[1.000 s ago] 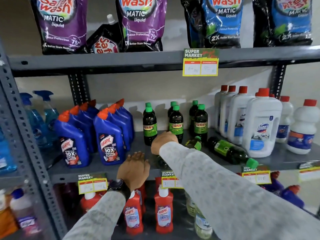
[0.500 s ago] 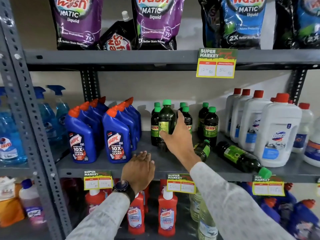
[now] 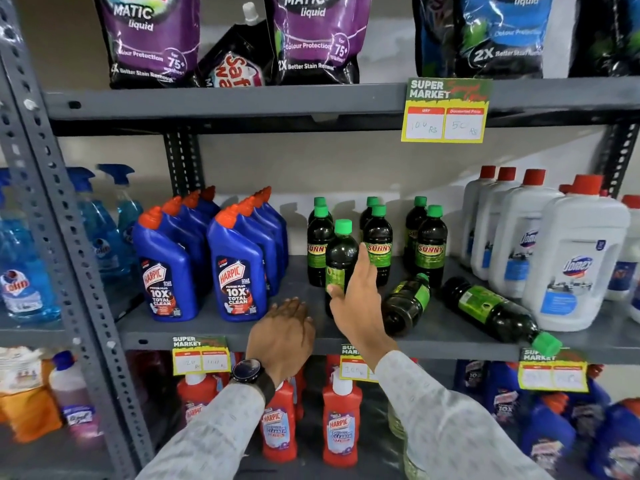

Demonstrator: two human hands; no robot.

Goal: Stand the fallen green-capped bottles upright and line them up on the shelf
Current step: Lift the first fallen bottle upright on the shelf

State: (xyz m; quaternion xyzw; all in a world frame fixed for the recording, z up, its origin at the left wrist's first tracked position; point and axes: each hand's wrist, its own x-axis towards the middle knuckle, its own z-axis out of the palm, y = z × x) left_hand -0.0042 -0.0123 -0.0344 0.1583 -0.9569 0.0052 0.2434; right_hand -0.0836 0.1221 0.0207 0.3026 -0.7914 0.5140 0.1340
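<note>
Several dark green-capped bottles (image 3: 430, 244) stand upright in rows at the back of the grey middle shelf (image 3: 221, 332). My right hand (image 3: 356, 292) grips one more upright bottle (image 3: 341, 258) in front of them, its base on the shelf. Two bottles lie on their sides to the right: a short-looking one (image 3: 407, 303) pointing away from me, and a long one (image 3: 491, 311) whose green cap (image 3: 546, 344) hangs at the shelf's front edge. My left hand (image 3: 282, 336) rests flat on the shelf edge, holding nothing.
Blue Harpic bottles (image 3: 239, 268) stand left of the green-capped group, white red-capped jugs (image 3: 575, 268) to the right. Price tags (image 3: 200, 355) hang on the shelf edge. Detergent pouches (image 3: 152, 39) fill the shelf above, red bottles (image 3: 341, 427) the one below.
My right hand picked a fallen bottle off the shelf, turned it upright and set it down in front of the standing rows. My left hand stayed on the shelf edge.
</note>
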